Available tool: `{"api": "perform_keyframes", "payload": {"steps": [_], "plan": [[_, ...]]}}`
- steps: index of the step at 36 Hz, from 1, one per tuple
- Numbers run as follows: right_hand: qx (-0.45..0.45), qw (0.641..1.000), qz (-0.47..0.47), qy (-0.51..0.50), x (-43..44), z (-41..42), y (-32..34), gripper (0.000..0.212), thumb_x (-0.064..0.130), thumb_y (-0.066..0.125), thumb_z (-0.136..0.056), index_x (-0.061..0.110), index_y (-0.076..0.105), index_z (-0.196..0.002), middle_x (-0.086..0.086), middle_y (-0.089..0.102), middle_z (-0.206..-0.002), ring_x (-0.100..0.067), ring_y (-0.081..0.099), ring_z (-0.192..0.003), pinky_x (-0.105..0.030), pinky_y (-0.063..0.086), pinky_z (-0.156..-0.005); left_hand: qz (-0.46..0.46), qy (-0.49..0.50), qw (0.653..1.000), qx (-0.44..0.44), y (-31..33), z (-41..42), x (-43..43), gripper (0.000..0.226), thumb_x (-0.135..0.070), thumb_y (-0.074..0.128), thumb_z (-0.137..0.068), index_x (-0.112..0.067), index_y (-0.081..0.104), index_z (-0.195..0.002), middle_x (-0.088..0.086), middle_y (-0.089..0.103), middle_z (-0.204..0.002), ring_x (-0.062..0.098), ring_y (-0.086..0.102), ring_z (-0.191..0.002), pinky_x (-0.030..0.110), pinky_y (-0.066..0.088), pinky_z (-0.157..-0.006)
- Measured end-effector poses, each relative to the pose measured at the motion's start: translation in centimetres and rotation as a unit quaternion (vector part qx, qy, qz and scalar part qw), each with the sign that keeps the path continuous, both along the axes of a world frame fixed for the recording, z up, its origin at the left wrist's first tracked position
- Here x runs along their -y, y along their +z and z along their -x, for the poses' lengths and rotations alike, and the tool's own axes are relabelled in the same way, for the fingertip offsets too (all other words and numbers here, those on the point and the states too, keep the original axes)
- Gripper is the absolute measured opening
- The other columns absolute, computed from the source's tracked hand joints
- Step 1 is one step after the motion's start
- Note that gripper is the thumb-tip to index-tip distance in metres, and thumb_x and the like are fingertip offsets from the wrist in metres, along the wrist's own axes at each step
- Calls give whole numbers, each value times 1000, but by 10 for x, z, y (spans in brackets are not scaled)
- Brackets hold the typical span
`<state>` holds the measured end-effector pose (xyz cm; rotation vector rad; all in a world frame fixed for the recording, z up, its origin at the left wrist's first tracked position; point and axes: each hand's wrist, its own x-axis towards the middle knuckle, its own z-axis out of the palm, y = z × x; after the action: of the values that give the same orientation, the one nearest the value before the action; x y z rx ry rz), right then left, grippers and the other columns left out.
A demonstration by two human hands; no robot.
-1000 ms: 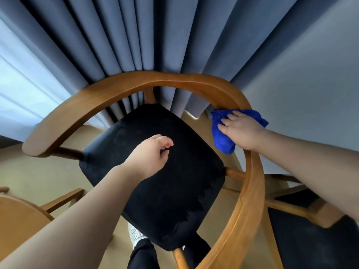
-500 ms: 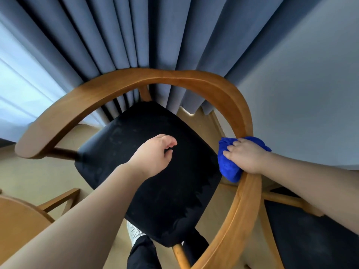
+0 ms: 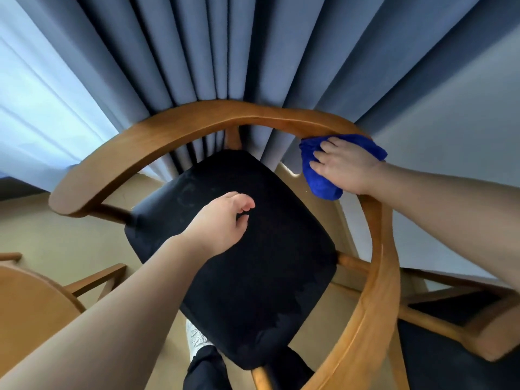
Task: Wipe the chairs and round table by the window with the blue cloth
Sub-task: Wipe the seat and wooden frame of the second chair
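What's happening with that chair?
A person is wiping a wooden chair that stands by the curtain. The right hand presses a blue cloth onto the curved top rail, near its back right bend. The left hand hangs over the black seat, fingers loosely curled, holding nothing. A bit of the round table shows at the lower left, and another chair at the lower right.

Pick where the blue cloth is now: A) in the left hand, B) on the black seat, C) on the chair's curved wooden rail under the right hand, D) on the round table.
C: the right hand presses the blue cloth onto the curved wooden rail; the left hand holds nothing.
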<state>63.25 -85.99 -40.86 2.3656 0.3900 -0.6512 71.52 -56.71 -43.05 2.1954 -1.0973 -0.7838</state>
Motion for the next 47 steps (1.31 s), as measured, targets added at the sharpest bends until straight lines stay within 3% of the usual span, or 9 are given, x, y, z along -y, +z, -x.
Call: {"api": "perform_keyframes", "payload": {"steps": [9,13,18,22,26,32,37,42,47], "plan": [[44,996,-22,71,-22,-75,0,45,13,50,-87,14,48,-132,-8,54,-132,-32,46,-118,-48,33,-102,-20,55,998,11,1,-14,-19,26,-14,53,-89,-19,60,-113,-7,57,-108,13,58,-99,31,48,-87],[55,996,-46,58,-43,-92,4,59,15,63,-83,17,43,-139,-9,47,-141,-33,43,-124,-50,35,-101,-32,80,996,20,6,-17,-30,27,-16,53,-91,-19,58,-117,-7,57,-110,12,56,-102,25,46,-87],[102,984,-138,43,-69,-85,30,62,4,63,-79,9,45,-138,-15,48,-140,-40,45,-121,-55,38,-96,-31,91,995,21,27,-18,-31,33,-29,55,-91,-20,55,-123,-6,57,-114,10,56,-104,25,46,-88],[169,957,-235,-11,-88,-68,57,55,-3,53,-71,2,57,-126,-22,59,-127,-43,56,-103,-52,45,-79,-17,108,994,22,52,-22,-27,54,-47,56,-88,-17,47,-132,-4,55,-124,12,55,-111,25,43,-92],[216,932,-278,-88,-114,-45,90,58,4,49,-72,5,56,-129,-18,58,-130,-40,56,-105,-49,47,-79,6,118,993,17,82,-25,-26,74,-58,57,-82,-11,43,-138,2,50,-135,15,49,-121,25,38,-100],[262,889,-321,-197,-158,-12,143,76,7,76,-59,3,54,-131,-16,59,-128,-39,58,-107,-47,49,-79,100,85,991,-33,142,-20,-24,48,-40,70,-80,-18,53,-120,-10,59,-103,-1,54,-89,12,37,-76],[266,863,-314,-294,-176,17,178,84,14,75,-68,6,38,-143,-14,47,-141,-36,50,-118,-49,47,-91,129,28,990,-57,179,-15,-23,52,-29,69,-83,-15,47,-128,-9,60,-108,3,56,-94,13,44,-83],[263,809,-372,-372,-186,64,216,104,42,75,-76,11,12,-152,-8,20,-156,-28,28,-139,-40,29,-112,154,-82,983,-47,219,-2,-20,48,-22,66,-86,-19,46,-131,-10,59,-113,0,55,-100,3,38,-83],[314,744,-418,-416,-200,125,257,93,50,66,-83,20,13,-153,2,13,-159,-14,18,-144,-17,12,-111,133,-194,971,-33,242,20,-20,49,-20,62,-88,-27,44,-133,-11,56,-124,4,53,-112,20,44,-96]]}}
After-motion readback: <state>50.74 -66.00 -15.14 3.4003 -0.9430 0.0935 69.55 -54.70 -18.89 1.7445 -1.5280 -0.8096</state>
